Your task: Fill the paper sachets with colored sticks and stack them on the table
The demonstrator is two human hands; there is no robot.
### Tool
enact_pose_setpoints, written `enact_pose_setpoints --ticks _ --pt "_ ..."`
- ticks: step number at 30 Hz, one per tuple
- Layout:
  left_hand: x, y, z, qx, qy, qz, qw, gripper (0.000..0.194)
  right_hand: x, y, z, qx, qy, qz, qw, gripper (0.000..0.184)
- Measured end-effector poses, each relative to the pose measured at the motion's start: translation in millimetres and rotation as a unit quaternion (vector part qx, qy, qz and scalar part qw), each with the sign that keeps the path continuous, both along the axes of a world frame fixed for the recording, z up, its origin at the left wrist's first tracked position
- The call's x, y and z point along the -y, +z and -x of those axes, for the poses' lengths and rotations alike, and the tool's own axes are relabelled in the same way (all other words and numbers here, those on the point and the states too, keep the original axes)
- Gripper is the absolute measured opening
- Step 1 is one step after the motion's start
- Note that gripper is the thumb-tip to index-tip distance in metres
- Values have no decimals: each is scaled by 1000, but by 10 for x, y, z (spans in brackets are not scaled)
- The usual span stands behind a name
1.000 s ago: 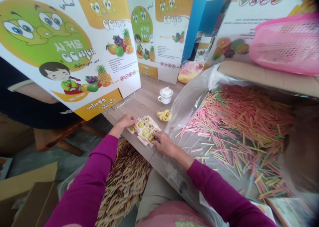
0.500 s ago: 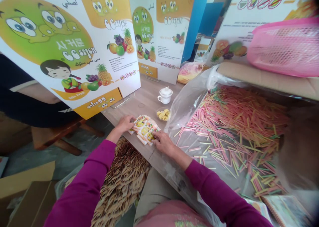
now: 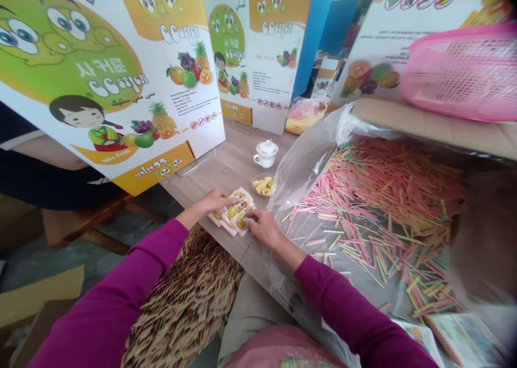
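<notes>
On the table's near edge lie several small printed candy packets [image 3: 232,213], fanned over one another, white with yellow cartoon faces and fruit. My left hand [image 3: 215,201] reaches across the packets from the left, fingers stretched out and resting on their tops. At their right side, my right hand [image 3: 262,226] has curled fingers, with thumb and fingertips pinching the edge of a packet. Just beyond the packets is a small clear dish [image 3: 263,185] of yellow pieces. Behind it stands a lidded white cup [image 3: 266,153].
Large printed cartons [image 3: 161,104] stand at the left and back. A plastic-lined box on the right holds many thin coloured candy sticks [image 3: 388,190], with a pink basket [image 3: 464,77] above. Below the table edge is a heap of brown folded packets [image 3: 181,303]. A person sits behind the left carton.
My left hand has moved right, from the packets' left edge onto their tops. The right hand stays at their right side, fingers curled in more. The view has shifted slightly.
</notes>
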State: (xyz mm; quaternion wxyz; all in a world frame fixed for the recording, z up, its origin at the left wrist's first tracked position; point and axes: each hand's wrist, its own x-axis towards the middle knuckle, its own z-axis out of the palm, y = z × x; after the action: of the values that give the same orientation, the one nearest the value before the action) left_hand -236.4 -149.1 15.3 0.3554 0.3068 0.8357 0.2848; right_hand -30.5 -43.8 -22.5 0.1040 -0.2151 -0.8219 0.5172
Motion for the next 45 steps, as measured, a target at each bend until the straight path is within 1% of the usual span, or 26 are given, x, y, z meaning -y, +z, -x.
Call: enact_pose_setpoints --ticks 2,4,5,7,9,10,13,14,16,19,22,24,26,28,31,34,37,39,41,43,45 --pt "-33 75 -88 -83 -31 10 996 62 20 52 22 20 -17 -23 999 22" --pt "-78 133 -143 -150 -66 34 986 62 40 85 40 28 -28 -43 998 19" --pt "-103 149 -157 -170 -78 52 981 65 48 90 46 26 -30 -47 998 15" --pt "-149 159 -163 -189 -86 86 974 76 62 76 52 17 -33 -35 999 9" --pt "-177 150 -155 -191 -83 104 973 83 70 33 53 10 -47 4 999 14" --pt "-179 144 -153 -181 -84 104 974 82 73 5 53 9 -59 32 998 19" --pt "-125 118 -193 -127 -92 73 985 62 89 -86 45 7 -101 126 987 38" --pt "-86 103 -227 -113 -83 53 989 57 98 -110 40 2 -109 154 982 46" --pt "21 53 -325 -100 -39 2 994 51 119 -141 25 -11 -115 202 973 64" --pt "221 -79 -520 -76 58 -90 991 55 146 -136 2 -36 -122 266 956 92" --pt "406 -239 -733 0 145 -188 971 65 136 -80 -15 -46 -119 338 932 113" --pt "487 -329 -853 41 191 -240 951 72 107 -30 -21 -46 -115 385 914 118" --pt "524 -389 -922 49 215 -274 936 75 70 23 -22 -37 -108 417 902 110" --pt "514 -414 -916 42 211 -281 935 74 36 73 -14 -14 -96 422 901 90" --pt "441 -397 -792 37 171 -238 955 69 9 139 12 27 -88 399 912 60" --pt "357 -346 -662 38 135 -198 970 62 4 187 45 49 -97 383 917 43" --pt "307 -317 -659 72 133 -207 967 63 -5 203 73 61 -80 382 919 34" --pt "298 -338 -726 121 150 -232 953 70 -15 185 83 66 -66 382 919 31" --pt "310 -390 -818 161 173 -262 936 76 -23 144 76 63 -59 379 921 33" --pt "340 -440 -915 149 196 -293 924 75 -35 96 42 45 -50 376 924 38" --pt "380 -447 -1008 72 206 -331 918 71 -66 75 -27 13 -27 368 929 46"
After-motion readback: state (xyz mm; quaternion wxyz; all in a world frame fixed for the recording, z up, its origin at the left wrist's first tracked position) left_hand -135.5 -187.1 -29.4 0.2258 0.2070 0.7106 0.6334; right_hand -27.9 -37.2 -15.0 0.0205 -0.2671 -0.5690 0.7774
